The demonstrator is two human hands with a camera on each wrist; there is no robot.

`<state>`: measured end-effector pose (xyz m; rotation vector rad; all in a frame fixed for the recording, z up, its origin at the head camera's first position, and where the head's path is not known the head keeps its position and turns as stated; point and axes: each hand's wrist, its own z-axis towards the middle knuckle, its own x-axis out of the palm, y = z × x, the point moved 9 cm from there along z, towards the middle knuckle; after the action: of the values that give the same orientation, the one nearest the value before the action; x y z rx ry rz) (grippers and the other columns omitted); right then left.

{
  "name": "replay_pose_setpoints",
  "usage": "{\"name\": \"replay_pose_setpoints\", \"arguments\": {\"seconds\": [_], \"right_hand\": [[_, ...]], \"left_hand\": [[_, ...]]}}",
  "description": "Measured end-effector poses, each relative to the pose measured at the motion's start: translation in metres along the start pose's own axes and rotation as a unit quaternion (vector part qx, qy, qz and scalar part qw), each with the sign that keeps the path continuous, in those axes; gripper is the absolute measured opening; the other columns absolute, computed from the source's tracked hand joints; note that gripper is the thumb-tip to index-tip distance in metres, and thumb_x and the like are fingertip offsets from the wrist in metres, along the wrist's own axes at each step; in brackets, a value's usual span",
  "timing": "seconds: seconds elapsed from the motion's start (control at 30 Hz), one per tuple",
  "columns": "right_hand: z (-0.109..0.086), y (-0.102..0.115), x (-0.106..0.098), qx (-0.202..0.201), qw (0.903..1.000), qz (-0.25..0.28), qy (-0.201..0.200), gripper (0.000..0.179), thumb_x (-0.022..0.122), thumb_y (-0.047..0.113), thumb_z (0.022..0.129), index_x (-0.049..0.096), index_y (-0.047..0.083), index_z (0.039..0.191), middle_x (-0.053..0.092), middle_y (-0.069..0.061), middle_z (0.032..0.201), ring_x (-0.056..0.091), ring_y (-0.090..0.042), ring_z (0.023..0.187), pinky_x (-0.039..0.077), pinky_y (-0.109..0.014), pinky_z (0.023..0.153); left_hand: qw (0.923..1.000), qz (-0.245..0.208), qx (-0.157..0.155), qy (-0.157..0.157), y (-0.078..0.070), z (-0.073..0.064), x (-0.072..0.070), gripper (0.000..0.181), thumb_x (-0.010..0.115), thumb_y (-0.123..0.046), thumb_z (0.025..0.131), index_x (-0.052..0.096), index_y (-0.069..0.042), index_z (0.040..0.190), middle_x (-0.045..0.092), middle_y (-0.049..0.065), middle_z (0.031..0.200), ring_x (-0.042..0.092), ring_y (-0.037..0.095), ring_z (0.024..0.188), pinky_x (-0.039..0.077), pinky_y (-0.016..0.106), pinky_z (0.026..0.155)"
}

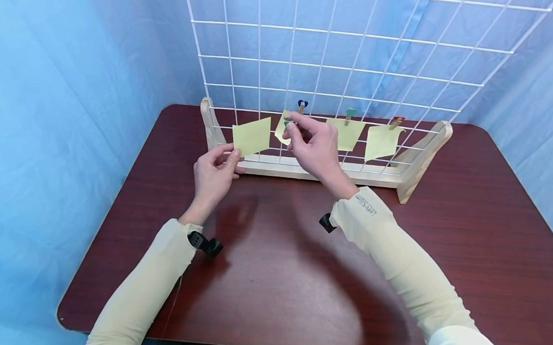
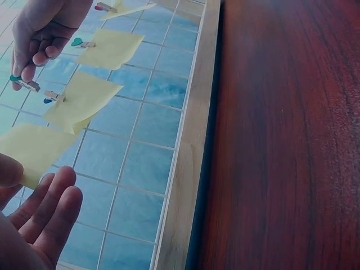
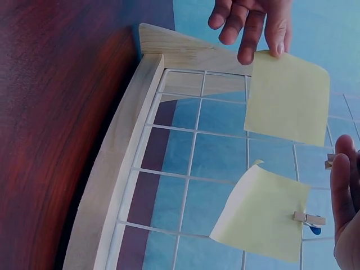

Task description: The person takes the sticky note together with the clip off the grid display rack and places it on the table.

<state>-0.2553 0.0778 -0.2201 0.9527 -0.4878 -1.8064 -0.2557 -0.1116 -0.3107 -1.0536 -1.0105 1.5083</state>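
Note:
My left hand (image 1: 214,174) pinches a yellow sticky note (image 1: 252,137) by its lower left corner and holds it in front of the white wire grid (image 1: 263,84). Between the fingertips of my right hand (image 1: 316,145) is a small wooden clothespin (image 2: 29,83) with a green heart, just beside that note in the left wrist view. A second note (image 3: 264,214) hangs right of it from a clothespin with a blue heart (image 1: 303,104); my right hand partly hides this note in the head view. Farther right, two more notes hang from green-heart (image 1: 350,114) and red-heart (image 1: 397,121) clothespins.
The grid stands in a wooden base (image 1: 276,167) with upright end pieces (image 1: 423,159) on a dark red-brown table (image 1: 263,277). Blue curtains (image 1: 58,126) surround the table. A camera (image 1: 205,243) is strapped to the left wrist.

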Motion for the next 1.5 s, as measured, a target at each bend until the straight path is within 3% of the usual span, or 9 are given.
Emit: {"name": "replay_pose_setpoints", "arguments": {"seconds": [0.3, 0.53, 0.87, 1.2, 1.5], "right_hand": [[-0.006, -0.002, 0.0, 0.003, 1.0, 0.003, 0.004, 0.018, 0.053, -0.002, 0.084, 0.066, -0.003, 0.097, 0.065, -0.016, 0.069, 0.055, -0.003, 0.048, 0.044, -0.015, 0.047], [-0.009, -0.002, 0.001, 0.019, 0.9996, 0.015, 0.012, 0.018, 0.052, -0.001, 0.085, 0.065, -0.005, 0.097, 0.065, -0.017, 0.068, 0.052, 0.003, 0.048, 0.046, -0.017, 0.048], [-0.015, -0.007, 0.002, 0.035, 0.9986, 0.031, 0.025, 0.018, 0.051, -0.002, 0.085, 0.064, -0.005, 0.097, 0.064, -0.018, 0.068, 0.059, -0.031, 0.052, 0.048, -0.018, 0.051], [-0.021, -0.015, 0.002, 0.051, 0.9978, 0.026, 0.032, 0.018, 0.051, 0.0, 0.085, 0.065, -0.005, 0.097, 0.064, -0.016, 0.067, 0.055, -0.007, 0.047, 0.047, -0.019, 0.05], [-0.027, -0.019, 0.003, 0.056, 0.997, 0.037, 0.041, 0.017, 0.051, 0.0, 0.085, 0.064, -0.006, 0.095, 0.063, -0.018, 0.067, 0.058, -0.03, 0.05, 0.047, -0.017, 0.049]], "left_hand": [[0.9997, 0.023, -0.003, -0.001, -0.001, -0.006, -0.004, 0.026, 0.059, -0.012, 0.086, 0.061, 0.001, 0.108, 0.065, 0.023, 0.087, 0.064, 0.032, 0.065, 0.053, 0.037, 0.06], [0.9999, 0.012, 0.004, 0.005, 0.024, -0.001, -0.007, 0.028, 0.061, -0.019, 0.085, 0.062, -0.005, 0.109, 0.067, 0.019, 0.086, 0.065, 0.027, 0.062, 0.054, 0.033, 0.058], [0.9995, 0.027, 0.007, 0.016, 0.025, -0.007, -0.008, 0.031, 0.061, -0.027, 0.084, 0.062, -0.007, 0.108, 0.067, 0.017, 0.081, 0.066, 0.02, 0.061, 0.054, 0.028, 0.057], [0.9994, 0.022, 0.002, 0.026, 0.024, -0.011, -0.008, 0.029, 0.061, -0.023, 0.084, 0.062, -0.006, 0.108, 0.067, 0.015, 0.077, 0.066, 0.022, 0.061, 0.054, 0.029, 0.059], [0.9994, 0.01, 0.001, 0.034, -0.001, -0.022, -0.007, 0.025, 0.057, -0.008, 0.086, 0.059, 0.006, 0.106, 0.063, 0.028, 0.078, 0.063, 0.037, 0.064, 0.053, 0.039, 0.06]]}}
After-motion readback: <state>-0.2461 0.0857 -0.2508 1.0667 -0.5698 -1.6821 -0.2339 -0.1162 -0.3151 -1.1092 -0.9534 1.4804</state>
